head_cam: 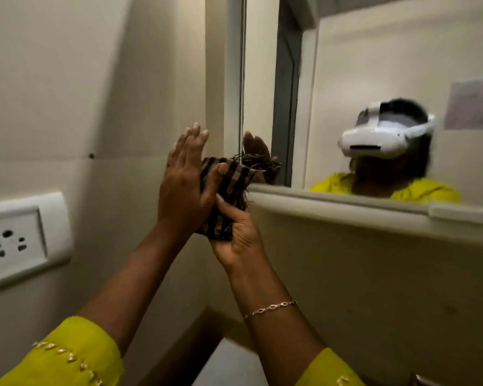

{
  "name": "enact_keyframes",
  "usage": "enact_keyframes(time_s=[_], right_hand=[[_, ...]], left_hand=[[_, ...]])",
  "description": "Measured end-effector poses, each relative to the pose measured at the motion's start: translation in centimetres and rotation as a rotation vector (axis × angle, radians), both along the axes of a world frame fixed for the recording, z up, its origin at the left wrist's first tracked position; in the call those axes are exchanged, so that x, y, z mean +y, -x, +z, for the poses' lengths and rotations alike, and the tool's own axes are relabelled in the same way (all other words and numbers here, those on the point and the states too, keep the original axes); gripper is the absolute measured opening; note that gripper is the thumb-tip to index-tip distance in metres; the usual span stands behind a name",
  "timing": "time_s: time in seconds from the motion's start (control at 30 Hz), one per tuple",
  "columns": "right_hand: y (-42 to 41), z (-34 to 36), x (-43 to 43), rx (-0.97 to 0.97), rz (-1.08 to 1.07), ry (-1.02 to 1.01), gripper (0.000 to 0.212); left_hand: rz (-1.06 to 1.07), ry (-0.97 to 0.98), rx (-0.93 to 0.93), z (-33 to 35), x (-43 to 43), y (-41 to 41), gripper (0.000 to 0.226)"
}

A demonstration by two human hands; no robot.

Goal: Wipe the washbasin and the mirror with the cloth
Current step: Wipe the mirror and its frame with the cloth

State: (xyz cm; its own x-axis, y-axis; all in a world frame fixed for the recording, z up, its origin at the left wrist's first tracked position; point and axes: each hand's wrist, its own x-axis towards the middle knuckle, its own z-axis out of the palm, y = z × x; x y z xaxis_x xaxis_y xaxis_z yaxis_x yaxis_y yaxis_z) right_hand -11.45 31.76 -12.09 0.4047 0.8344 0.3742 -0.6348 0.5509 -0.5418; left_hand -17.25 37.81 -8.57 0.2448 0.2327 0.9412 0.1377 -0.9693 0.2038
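The cloth [229, 188] is bunched between both hands, with the mirror [374, 79] corner just beyond the fingers. The right hand [240, 240] grips its lower end; the left hand [184, 188] presses it, fingers straight. It looks soft, light and frayed: best gathered at the middle

Lit dimly in warm yellowish tones, with soft shadows. Blurred by motion at the wall socket [14, 235] and in the mirror [374, 65] reflection; bent by wide-angle distortion toward the edges.
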Motion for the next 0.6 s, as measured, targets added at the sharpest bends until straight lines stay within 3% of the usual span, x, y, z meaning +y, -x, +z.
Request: enact_keyframes(time_s=[0.13, 0.33, 0.47, 0.6], right_hand=[[-0.7, 5.8, -1.4, -0.051, -0.135, -0.139, 0.034], [-3.6, 13.1, -5.1, -0.051, -0.537, -0.31, 0.046], [-5.1, 18.0, -8.4, -0.214, -1.152, -0.487, 0.043], [-6.8, 22.3, -12.4, -0.646, -1.794, -0.527, 0.039]], left_hand=[[-0.079, -0.064, -0.068, 5.6, -1.4, -1.1, 0.055], [-0.162, -0.24, -0.142, 11.3, -2.6, -3.4, 0.057], [-0.167, -0.292, -0.177, 14.0, -2.3, -5.1, 0.058], [-0.147, -0.312, -0.207, 15.8, -1.1, -6.6, 0.085]])
